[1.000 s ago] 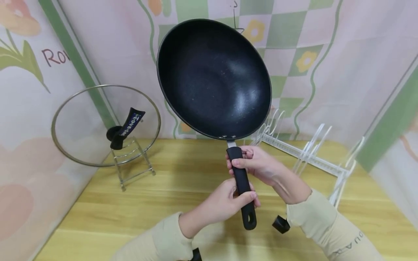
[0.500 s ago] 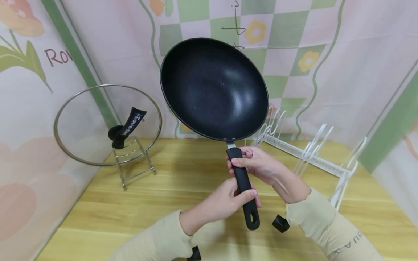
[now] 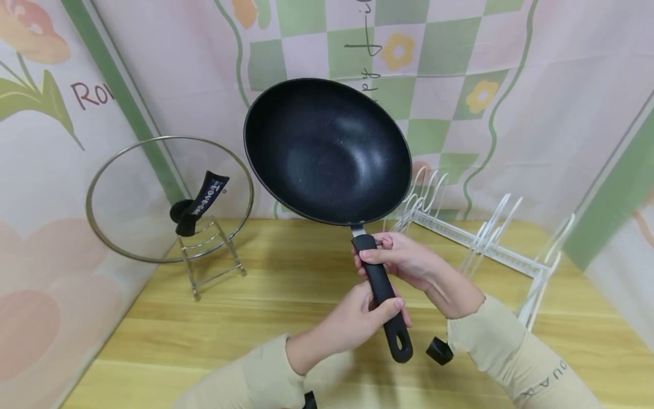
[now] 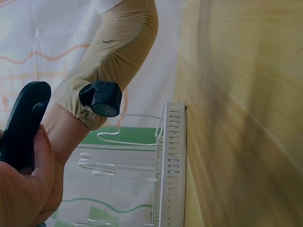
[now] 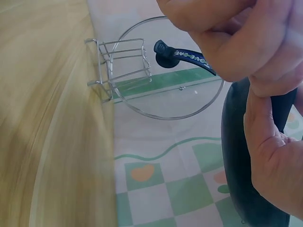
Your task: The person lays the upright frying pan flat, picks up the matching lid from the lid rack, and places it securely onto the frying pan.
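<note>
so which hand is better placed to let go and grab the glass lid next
Probably the left hand: it is nearer the glass lid. The right hand grips the handle closer to the black pan, so seems better placed to support it.

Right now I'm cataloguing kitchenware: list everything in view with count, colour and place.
Pan: 1, black, held up centrally
Table: 1, yellow wood, beneath
Stand: 1, silver wire, table's left
Glass lid: 1, clear, on the stand
Rack: 1, white, table's right
Backdrop: count unclear, pink-white-green, around the table
Wrist cameras: 2, black, by the sleeves
Sleeves: 2, beige, bottom edge
Left hand: 1, bare, gripping the handle, low
Right hand: 1, bare, gripping the handle higher
</note>
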The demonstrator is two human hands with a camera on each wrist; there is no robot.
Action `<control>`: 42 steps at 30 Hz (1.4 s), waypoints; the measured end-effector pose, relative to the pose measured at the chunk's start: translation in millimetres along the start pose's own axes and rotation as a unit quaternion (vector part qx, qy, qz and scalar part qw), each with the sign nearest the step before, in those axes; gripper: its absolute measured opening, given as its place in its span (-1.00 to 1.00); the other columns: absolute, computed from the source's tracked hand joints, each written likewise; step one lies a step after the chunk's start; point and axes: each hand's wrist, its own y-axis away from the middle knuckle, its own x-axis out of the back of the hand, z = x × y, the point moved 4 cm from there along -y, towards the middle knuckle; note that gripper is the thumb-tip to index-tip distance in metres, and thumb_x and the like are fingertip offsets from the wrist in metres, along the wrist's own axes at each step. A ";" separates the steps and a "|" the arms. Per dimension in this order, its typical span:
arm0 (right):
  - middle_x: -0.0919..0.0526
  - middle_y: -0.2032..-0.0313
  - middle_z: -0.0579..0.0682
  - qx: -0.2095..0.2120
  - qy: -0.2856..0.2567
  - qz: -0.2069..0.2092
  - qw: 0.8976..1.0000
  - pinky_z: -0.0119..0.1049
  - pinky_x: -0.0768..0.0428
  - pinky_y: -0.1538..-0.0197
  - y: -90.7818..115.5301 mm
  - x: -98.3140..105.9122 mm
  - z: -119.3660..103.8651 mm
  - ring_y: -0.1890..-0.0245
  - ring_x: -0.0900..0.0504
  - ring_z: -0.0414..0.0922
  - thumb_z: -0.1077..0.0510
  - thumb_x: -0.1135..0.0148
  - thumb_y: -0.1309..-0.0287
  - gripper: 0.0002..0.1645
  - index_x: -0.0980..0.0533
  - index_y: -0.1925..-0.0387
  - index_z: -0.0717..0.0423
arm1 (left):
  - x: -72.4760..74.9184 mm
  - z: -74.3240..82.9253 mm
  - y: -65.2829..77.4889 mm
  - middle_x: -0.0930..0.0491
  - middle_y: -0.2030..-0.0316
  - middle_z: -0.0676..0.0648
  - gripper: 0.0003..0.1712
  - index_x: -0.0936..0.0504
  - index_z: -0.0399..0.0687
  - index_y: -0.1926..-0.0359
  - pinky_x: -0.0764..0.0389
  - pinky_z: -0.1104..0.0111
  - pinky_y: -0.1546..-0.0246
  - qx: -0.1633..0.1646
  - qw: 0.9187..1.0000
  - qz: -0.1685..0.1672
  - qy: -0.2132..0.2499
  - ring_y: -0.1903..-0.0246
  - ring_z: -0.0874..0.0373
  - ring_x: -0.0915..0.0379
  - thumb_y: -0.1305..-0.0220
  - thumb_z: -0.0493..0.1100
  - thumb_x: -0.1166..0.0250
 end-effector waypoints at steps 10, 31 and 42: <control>-0.70 0.33 -0.04 -0.010 0.016 -0.008 1.000 -0.38 -0.69 0.13 -2.3 -1.2 3.1 0.32 -0.70 -0.22 0.27 -0.17 -0.40 -0.89 -0.62 0.24 0.13 | -4.9 -3.4 2.5 -0.66 0.24 -0.42 -0.77 -0.49 -0.46 0.11 -0.61 0.45 0.11 -0.016 0.999 0.028 0.018 0.27 0.40 -0.56 -0.57 -0.28 -0.07; -0.70 0.35 -0.07 -0.032 0.029 -0.025 0.999 -0.39 -0.66 0.15 1.3 -3.5 9.9 0.34 -0.66 -0.23 0.21 -0.21 -0.39 -0.91 -0.60 0.23 0.13 | -15.4 -13.4 6.6 -0.64 0.21 -0.48 -0.77 -0.45 -0.44 0.10 -0.58 0.46 0.08 -0.018 0.999 0.040 0.032 0.25 0.41 -0.52 -0.58 -0.27 -0.02; -0.70 0.33 -0.05 -0.039 0.022 -0.023 0.999 -0.39 -0.68 0.13 2.3 -2.1 16.8 0.33 -0.69 -0.24 0.24 -0.18 -0.40 -0.91 -0.61 0.21 0.12 | -17.8 -17.3 8.5 -0.62 0.20 -0.48 -0.72 -0.49 -0.47 0.08 -0.58 0.44 0.04 -0.014 0.998 0.032 0.048 0.24 0.38 -0.52 -0.61 -0.26 0.02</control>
